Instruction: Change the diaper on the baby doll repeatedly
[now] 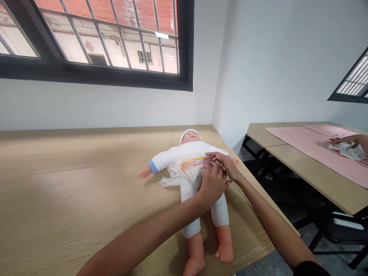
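Right now, both hands' fingers (214,168) pinched on the diaper (192,167) at the doll's (189,153) waist.

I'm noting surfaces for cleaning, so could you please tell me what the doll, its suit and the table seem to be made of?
The doll looks like smooth moulded plastic or vinyl: its bare feet are faintly glossy and one even colour. The white suit seems to be soft matte fabric, creasing at the waist under both hands. The table looks like light wood-grain laminate with a low sheen, though it could be real wood.
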Available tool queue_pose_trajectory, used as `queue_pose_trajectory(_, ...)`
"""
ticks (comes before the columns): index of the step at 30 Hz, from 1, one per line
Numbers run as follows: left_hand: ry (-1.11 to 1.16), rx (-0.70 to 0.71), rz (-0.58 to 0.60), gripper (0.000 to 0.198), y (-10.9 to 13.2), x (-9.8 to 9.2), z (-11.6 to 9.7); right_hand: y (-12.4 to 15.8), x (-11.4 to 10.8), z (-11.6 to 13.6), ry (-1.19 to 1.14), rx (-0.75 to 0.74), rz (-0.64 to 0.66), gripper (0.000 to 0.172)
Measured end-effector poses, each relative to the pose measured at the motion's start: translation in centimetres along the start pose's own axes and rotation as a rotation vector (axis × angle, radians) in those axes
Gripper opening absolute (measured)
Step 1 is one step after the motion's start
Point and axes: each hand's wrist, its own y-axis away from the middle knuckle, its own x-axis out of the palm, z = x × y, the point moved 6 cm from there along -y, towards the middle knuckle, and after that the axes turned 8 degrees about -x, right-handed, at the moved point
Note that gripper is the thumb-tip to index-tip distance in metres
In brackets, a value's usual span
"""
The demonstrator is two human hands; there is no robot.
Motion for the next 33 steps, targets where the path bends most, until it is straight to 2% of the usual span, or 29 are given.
queue_pose_trajectory(6,0.019,0.001,0.000,0.049,0.0,0.0,0.0,0.0,0.0,0.0,-0.001,-0.001,-0.007,0.037)
queue_pose_trajectory(12,-0.003,0.004,0.000,0.049,0.0,0.2,0.0,0.0,-0.7,0.2,0.050,-0.082,-0.088,0.033)
queue_pose_trajectory(17,0.011,0.019,-0.003,0.048,0.0,0.1,0.0,0.1,-0.2,0.0,0.011,-0.030,-0.046,0.032)
queue_pose_trajectory(33,0.015,0.024,-0.016,0.045,0.0,0.0,0.0,-0.1,-0.7,-1.0,-0.001,-0.027,-0.107,0.033)
